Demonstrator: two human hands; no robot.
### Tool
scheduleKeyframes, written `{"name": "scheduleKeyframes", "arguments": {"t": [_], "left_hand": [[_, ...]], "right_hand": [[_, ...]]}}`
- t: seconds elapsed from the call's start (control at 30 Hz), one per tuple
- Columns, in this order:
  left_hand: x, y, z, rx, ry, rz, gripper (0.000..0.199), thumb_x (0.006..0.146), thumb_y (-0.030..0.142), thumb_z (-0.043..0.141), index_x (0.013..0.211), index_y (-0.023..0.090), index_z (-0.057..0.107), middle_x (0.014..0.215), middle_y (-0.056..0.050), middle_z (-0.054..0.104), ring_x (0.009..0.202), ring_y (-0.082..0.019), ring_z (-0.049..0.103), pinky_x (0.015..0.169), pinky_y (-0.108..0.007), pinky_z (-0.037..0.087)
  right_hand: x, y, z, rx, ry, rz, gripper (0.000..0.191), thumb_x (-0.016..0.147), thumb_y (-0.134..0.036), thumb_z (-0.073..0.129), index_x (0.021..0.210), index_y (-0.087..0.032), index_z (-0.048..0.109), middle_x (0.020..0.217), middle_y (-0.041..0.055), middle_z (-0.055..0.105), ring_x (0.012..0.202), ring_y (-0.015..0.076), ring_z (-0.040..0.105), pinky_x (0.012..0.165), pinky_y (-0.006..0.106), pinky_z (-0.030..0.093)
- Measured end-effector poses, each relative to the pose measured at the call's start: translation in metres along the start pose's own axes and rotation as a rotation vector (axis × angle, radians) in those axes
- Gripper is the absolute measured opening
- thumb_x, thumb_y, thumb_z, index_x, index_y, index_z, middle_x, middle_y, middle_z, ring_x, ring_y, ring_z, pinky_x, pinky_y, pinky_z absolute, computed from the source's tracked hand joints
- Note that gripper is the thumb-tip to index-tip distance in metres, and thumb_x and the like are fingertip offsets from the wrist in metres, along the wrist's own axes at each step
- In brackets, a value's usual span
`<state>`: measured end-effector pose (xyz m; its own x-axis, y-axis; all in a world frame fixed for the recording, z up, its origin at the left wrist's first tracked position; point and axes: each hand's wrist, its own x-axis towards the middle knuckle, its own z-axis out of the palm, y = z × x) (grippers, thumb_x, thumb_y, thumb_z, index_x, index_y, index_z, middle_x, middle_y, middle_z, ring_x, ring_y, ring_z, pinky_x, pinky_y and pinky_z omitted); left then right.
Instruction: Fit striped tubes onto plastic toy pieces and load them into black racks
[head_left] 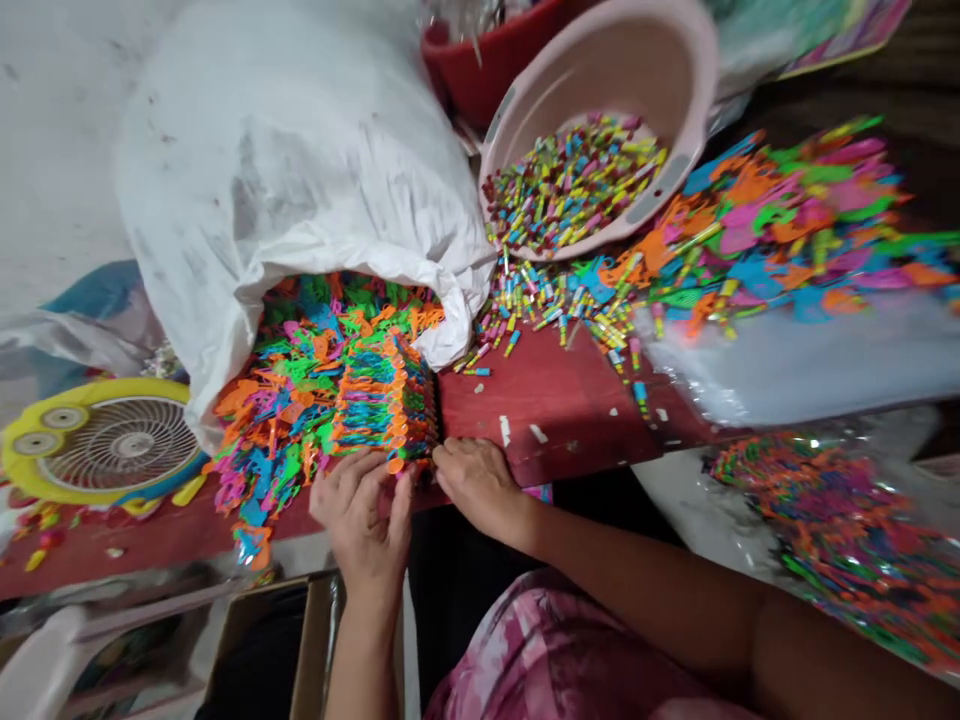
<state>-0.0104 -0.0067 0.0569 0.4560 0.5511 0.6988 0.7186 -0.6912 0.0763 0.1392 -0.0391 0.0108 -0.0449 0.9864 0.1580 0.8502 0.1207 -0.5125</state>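
A neat stack of small plastic pieces [382,395] in orange, blue and green stands at the front edge of the red table. At its near end my left hand [364,515] pinches an orange plastic piece [395,465] with a round end between thumb and fingers. My right hand [480,485] lies against the near right corner of the stack, its fingers curled together; whatever is at the fingertips is too small to make out. Left of the stack, a loose heap of coloured plastic pieces [281,400] spills from a white sack [315,170].
A tilted pink basin [600,60] holds short coloured tubes [570,185], some spilled onto the red table [525,400]. More coloured pieces [787,220] are heaped at right, above a clear plastic bag [825,360]. A yellow fan [112,440] lies at left; a filled bag [862,540] sits lower right.
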Motion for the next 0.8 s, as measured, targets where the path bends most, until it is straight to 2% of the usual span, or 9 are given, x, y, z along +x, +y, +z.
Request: {"name": "scheduleKeyframes", "arguments": {"t": [0.1, 0.2, 0.27, 0.33, 0.4, 0.5, 0.6, 0.7, 0.8], "left_hand": [[-0.005, 0.002, -0.001, 0.034, 0.051, -0.014, 0.018, 0.082, 0.034, 0.071, 0.092, 0.020, 0.064, 0.100, -0.007, 0.071, 0.102, -0.028, 0.066, 0.099, -0.054, 0.041], [-0.020, 0.009, -0.003, 0.036, 0.127, -0.138, 0.061, 0.068, 0.044, 0.081, 0.122, 0.024, 0.062, 0.124, -0.012, 0.066, 0.116, -0.038, 0.060, 0.103, -0.061, 0.040], [-0.034, 0.016, -0.004, -0.023, 0.233, -0.266, 0.076, 0.069, 0.045, 0.078, 0.139, 0.031, 0.051, 0.139, -0.008, 0.057, 0.124, -0.040, 0.054, 0.107, -0.061, 0.039], [-0.047, 0.023, -0.004, -0.049, 0.351, -0.380, 0.075, 0.075, 0.042, 0.069, 0.145, 0.037, 0.043, 0.147, -0.002, 0.050, 0.131, -0.038, 0.048, 0.112, -0.060, 0.037], [-0.055, 0.028, -0.003, -0.035, 0.430, -0.419, 0.075, 0.076, 0.038, 0.066, 0.147, 0.038, 0.040, 0.150, 0.000, 0.045, 0.135, -0.038, 0.043, 0.114, -0.060, 0.036], [-0.054, 0.024, 0.001, -0.001, 0.388, -0.362, 0.085, 0.071, 0.033, 0.071, 0.149, 0.035, 0.037, 0.153, -0.001, 0.041, 0.137, -0.040, 0.040, 0.115, -0.063, 0.034], [-0.043, 0.016, 0.007, -0.002, 0.314, -0.283, 0.085, 0.071, 0.031, 0.073, 0.149, 0.030, 0.039, 0.152, -0.004, 0.044, 0.136, -0.039, 0.043, 0.115, -0.063, 0.033], [-0.032, 0.014, 0.013, -0.035, 0.295, -0.223, 0.076, 0.074, 0.027, 0.072, 0.145, 0.021, 0.046, 0.145, -0.011, 0.052, 0.132, -0.036, 0.048, 0.113, -0.058, 0.039], [-0.033, 0.019, 0.014, -0.022, 0.305, -0.208, 0.067, 0.079, 0.018, 0.069, 0.142, 0.016, 0.047, 0.142, -0.016, 0.053, 0.132, -0.032, 0.049, 0.112, -0.053, 0.040]], "right_hand": [[-0.008, 0.008, -0.008, 0.021, 0.017, -0.079, 0.011, 0.094, -0.021, 0.052, 0.098, -0.018, 0.062, 0.097, 0.0051, 0.066, 0.089, 0.0200, 0.063, 0.077, 0.031, 0.044], [-0.020, 0.041, -0.030, 0.049, 0.109, -0.035, 0.010, 0.092, -0.024, 0.056, 0.097, -0.020, 0.063, 0.094, 0.0025, 0.066, 0.086, 0.0175, 0.062, 0.074, 0.027, 0.043], [-0.030, 0.078, -0.055, 0.017, 0.245, 0.121, 0.015, 0.092, -0.019, 0.051, 0.099, -0.021, 0.064, 0.094, 0.0029, 0.066, 0.085, 0.0164, 0.062, 0.074, 0.026, 0.042], [-0.040, 0.122, -0.086, -0.034, 0.366, 0.248, 0.019, 0.094, -0.021, 0.047, 0.103, -0.020, 0.065, 0.098, 0.0042, 0.067, 0.087, 0.0166, 0.062, 0.077, 0.026, 0.042], [-0.048, 0.165, -0.115, -0.139, 0.457, 0.425, 0.020, 0.095, -0.025, 0.046, 0.099, -0.020, 0.065, 0.101, 0.0057, 0.068, 0.091, 0.0185, 0.062, 0.077, 0.027, 0.041], [-0.053, 0.210, -0.146, -0.324, 0.470, 0.672, 0.024, 0.095, -0.032, 0.047, 0.099, -0.019, 0.065, 0.101, 0.0087, 0.069, 0.090, 0.0217, 0.063, 0.073, 0.029, 0.039], [-0.048, 0.229, -0.154, -0.429, 0.369, 0.791, 0.033, 0.096, -0.042, 0.046, 0.102, -0.017, 0.066, 0.102, 0.0118, 0.071, 0.091, 0.0244, 0.065, 0.070, 0.030, 0.039], [-0.039, 0.231, -0.151, -0.484, 0.278, 0.815, 0.036, 0.096, -0.044, 0.045, 0.105, -0.016, 0.066, 0.104, 0.0143, 0.071, 0.092, 0.0259, 0.066, 0.069, 0.030, 0.039], [-0.037, 0.230, -0.149, -0.486, 0.242, 0.836, 0.036, 0.096, -0.043, 0.046, 0.110, -0.015, 0.065, 0.105, 0.0158, 0.070, 0.091, 0.0261, 0.066, 0.067, 0.030, 0.037]]}}
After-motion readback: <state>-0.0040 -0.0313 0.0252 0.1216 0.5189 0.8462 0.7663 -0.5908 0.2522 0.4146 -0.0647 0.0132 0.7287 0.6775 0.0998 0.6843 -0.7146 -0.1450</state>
